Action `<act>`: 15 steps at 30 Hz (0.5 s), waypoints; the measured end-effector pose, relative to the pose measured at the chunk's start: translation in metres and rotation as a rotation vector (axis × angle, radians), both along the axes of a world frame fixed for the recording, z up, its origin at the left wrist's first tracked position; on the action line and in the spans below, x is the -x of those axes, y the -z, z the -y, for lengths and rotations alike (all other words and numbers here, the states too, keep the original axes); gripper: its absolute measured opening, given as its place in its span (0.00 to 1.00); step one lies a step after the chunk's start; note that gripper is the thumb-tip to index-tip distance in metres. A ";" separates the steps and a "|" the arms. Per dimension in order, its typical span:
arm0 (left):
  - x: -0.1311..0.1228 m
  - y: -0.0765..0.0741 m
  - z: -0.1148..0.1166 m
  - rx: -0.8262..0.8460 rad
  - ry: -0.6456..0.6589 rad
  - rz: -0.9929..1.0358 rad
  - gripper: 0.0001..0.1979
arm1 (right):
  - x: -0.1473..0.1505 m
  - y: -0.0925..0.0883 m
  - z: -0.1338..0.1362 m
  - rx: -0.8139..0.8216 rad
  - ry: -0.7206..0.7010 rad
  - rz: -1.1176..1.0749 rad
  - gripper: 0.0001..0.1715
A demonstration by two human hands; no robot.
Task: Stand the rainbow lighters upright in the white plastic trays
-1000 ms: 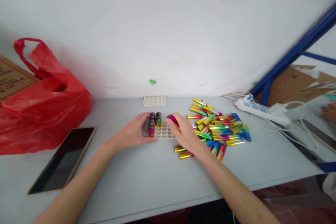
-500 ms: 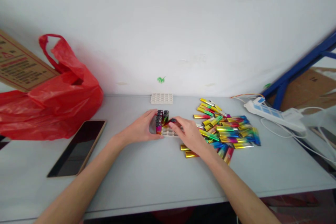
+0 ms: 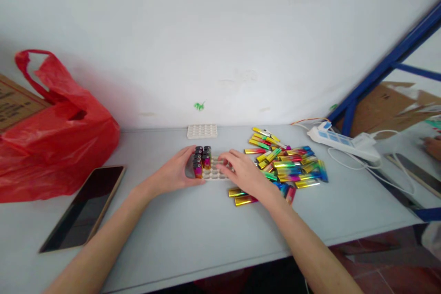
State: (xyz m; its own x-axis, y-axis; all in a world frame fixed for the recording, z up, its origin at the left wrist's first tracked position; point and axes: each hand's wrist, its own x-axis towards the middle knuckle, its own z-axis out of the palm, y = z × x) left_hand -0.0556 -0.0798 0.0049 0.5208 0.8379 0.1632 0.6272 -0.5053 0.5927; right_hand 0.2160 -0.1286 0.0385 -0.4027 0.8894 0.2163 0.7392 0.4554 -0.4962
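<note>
A white cell tray (image 3: 216, 174) lies on the grey table (image 3: 193, 234) with several shiny lighters (image 3: 201, 162) standing upright in its left cells. My left hand (image 3: 174, 175) is wrapped round the tray's left end, beside those lighters. My right hand (image 3: 245, 173) rests over the tray's right side, fingers loosely spread and nothing visible in them. Just right of that hand lies a pile of several rainbow-coloured lighters (image 3: 291, 165). Two gold ones (image 3: 241, 196) lie near my right wrist.
A second, empty white tray (image 3: 202, 131) sits by the wall. A red plastic bag (image 3: 58, 142) and a cardboard box (image 3: 12, 105) stand at the left, with a phone (image 3: 86, 206) in front. At the right are a power strip (image 3: 339, 140), a blue frame (image 3: 379, 69) and another person's hand (image 3: 433, 146).
My right hand carried a magenta lighter to the tray and let it go; it now stands among the others. My left hand stayed on the tray. The camera swung slightly.
</note>
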 end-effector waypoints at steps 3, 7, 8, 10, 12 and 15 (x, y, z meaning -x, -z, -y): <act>0.001 0.002 -0.002 0.026 -0.001 -0.025 0.47 | -0.045 -0.020 0.002 0.102 -0.031 -0.032 0.08; 0.003 0.005 -0.004 0.009 -0.026 -0.019 0.48 | -0.099 -0.038 0.011 0.405 0.063 -0.057 0.10; 0.004 0.006 -0.004 0.009 -0.023 -0.017 0.48 | -0.106 -0.039 0.013 0.444 0.109 -0.043 0.13; 0.003 0.005 -0.004 0.015 -0.019 -0.020 0.48 | -0.110 -0.035 0.013 0.464 0.190 0.011 0.18; 0.003 0.004 -0.003 0.020 -0.020 -0.025 0.48 | -0.106 -0.029 0.011 0.444 0.226 0.090 0.22; 0.002 0.003 -0.003 0.008 -0.015 -0.018 0.49 | -0.096 -0.023 0.006 0.369 0.179 0.137 0.19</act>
State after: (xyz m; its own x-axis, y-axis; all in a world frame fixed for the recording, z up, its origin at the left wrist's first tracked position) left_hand -0.0575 -0.0767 0.0014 0.5108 0.8470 0.1471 0.6452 -0.4908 0.5855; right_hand 0.3115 -0.1351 0.0613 -0.2380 0.9555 -0.1743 0.8606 0.1243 -0.4939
